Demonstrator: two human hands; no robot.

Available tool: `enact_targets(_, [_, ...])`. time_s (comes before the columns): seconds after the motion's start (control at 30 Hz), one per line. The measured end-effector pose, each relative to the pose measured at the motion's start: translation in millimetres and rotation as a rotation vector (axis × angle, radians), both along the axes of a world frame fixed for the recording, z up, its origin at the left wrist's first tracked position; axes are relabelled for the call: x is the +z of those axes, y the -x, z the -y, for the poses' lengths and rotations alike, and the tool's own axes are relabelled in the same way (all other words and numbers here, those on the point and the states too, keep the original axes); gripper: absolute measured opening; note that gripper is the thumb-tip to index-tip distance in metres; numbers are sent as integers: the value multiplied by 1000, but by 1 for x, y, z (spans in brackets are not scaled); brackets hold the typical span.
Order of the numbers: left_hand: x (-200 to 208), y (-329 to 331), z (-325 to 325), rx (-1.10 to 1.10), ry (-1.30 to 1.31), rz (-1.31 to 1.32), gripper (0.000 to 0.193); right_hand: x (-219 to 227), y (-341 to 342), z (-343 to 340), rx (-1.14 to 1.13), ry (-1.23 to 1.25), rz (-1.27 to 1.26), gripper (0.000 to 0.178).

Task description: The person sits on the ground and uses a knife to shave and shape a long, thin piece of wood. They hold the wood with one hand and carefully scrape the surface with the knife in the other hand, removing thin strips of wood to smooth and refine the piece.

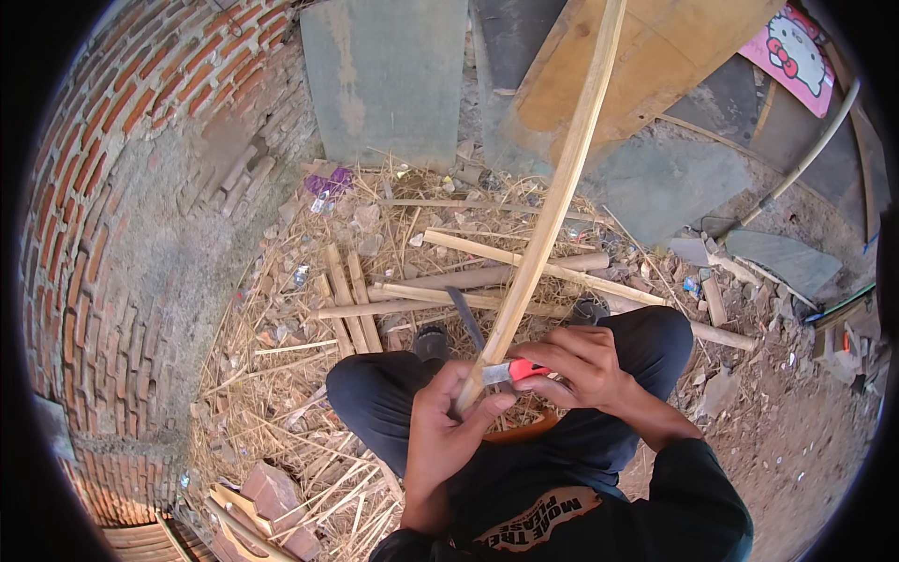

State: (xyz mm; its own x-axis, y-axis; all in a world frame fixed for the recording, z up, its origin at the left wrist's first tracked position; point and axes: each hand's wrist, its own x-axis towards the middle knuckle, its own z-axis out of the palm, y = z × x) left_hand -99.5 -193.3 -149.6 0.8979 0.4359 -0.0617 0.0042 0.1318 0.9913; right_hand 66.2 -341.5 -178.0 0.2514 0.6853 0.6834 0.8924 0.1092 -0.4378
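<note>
A long, pale bamboo strip (560, 192) rises from between my knees and slants up and away to the right. My left hand (448, 412) is closed around its near end, with the thumb along the side. In my right hand (581, 370) is a red-handled utility knife (526, 369). Its wide silver blade lies against the strip just beside my left fingers. Behind the strip shows a dark, flat metal bar (465, 317), its lower end hidden by my hands. An orange-brown curved piece (520, 431) sits below them, near my lap.
Bamboo poles and split strips (449, 279) lie across straw-littered ground past my feet. A brick wall (103, 272) stands at the left. Grey boards (384, 84) and a brown panel (646, 66) lean at the back. Broken bricks (281, 501) and shavings are at lower left.
</note>
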Motion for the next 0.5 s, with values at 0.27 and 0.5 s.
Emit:
enact_targets(0.27, [-7,-2,2,47,-140,-41,23,0,9,-1,-72,4,-1,39])
enact_targets(0.5, [-8,-1,2,69,-189,-87,20,5,10,-3,-68,23,11,38])
